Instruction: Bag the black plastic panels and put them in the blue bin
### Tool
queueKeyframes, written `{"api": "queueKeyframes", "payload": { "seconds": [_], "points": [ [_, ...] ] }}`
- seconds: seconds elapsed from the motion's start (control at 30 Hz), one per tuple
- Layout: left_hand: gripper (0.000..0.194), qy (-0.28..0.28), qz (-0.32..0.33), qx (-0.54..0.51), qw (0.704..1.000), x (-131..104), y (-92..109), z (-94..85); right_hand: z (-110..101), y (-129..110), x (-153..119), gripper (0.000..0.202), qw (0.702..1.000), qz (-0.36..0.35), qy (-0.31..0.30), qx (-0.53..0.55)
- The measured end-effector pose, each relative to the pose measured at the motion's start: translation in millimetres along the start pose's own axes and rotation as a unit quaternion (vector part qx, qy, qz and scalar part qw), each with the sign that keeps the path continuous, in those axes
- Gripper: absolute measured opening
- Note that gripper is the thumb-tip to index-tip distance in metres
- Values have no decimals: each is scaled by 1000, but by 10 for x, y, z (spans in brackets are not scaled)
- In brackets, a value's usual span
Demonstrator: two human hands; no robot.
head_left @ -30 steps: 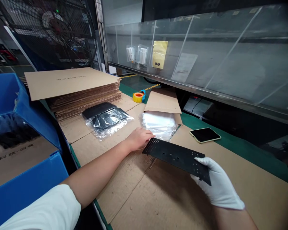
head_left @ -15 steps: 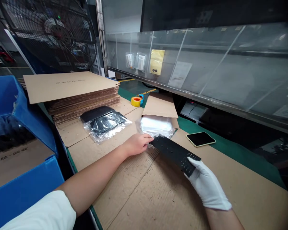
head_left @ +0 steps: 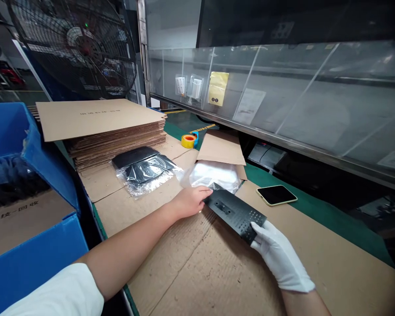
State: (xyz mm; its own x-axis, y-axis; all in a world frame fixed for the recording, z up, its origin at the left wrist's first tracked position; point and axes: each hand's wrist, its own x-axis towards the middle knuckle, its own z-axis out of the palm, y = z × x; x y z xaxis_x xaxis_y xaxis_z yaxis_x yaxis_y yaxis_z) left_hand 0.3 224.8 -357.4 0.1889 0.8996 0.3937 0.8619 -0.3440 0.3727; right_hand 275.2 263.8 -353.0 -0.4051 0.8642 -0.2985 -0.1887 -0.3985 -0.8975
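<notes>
black, faintly shiny plate point(head_left: 234, 213), small holes point(head_left: 256, 216) in rows, between hands point(head_left: 191, 202) point(head_left: 278, 251): right closed on it, left at its corner, grip unclear

Large fan point(head_left: 85, 48) beside grey board point(head_left: 292, 87), possibly plastic-covered.

The left hand point(head_left: 191, 202) is bare, and so is the left forearm point(head_left: 131, 245) up to a short, loose sleeve point(head_left: 61, 292) of plain white cloth, softly creased, its wide hem ending near the elbow. The right hand point(head_left: 276, 252) wears a white fabric glove point(head_left: 279, 259), wrinkled toward the wrist, where its cuff point(head_left: 298, 287) ends; the right forearm point(head_left: 303, 303) below it is bare.
</notes>
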Motion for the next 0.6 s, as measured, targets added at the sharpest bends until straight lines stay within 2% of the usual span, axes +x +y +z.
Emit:
{"api": "queueKeyframes", "payload": {
  "seconds": [0.17, 0.3, 0.37, 0.5, 0.6],
  "points": [
    [50, -37, 16, -25, 999, -1, 9, -5, 4, -60, -20, 42, 999, -11, 15, 29],
    [52, -55, 33, -29, 998, 5, 34, -26, 39, -36, -36, 47, 1000, 23, -17, 3],
    [52, -64, 37, -25, 997, 4, 72, -31, 86, 9, -35, 49, 999, 19, -32, 2],
    [50, -73, 66, -17, 995, -37, 246, 12, 231, 97, -10, 50, 998, 1, -58, 30],
    [49, -77, 126, -7, 989, -112, 455, 100, 332, 163, -5, 45, 998, 1, -50, 39]
  ]
}}
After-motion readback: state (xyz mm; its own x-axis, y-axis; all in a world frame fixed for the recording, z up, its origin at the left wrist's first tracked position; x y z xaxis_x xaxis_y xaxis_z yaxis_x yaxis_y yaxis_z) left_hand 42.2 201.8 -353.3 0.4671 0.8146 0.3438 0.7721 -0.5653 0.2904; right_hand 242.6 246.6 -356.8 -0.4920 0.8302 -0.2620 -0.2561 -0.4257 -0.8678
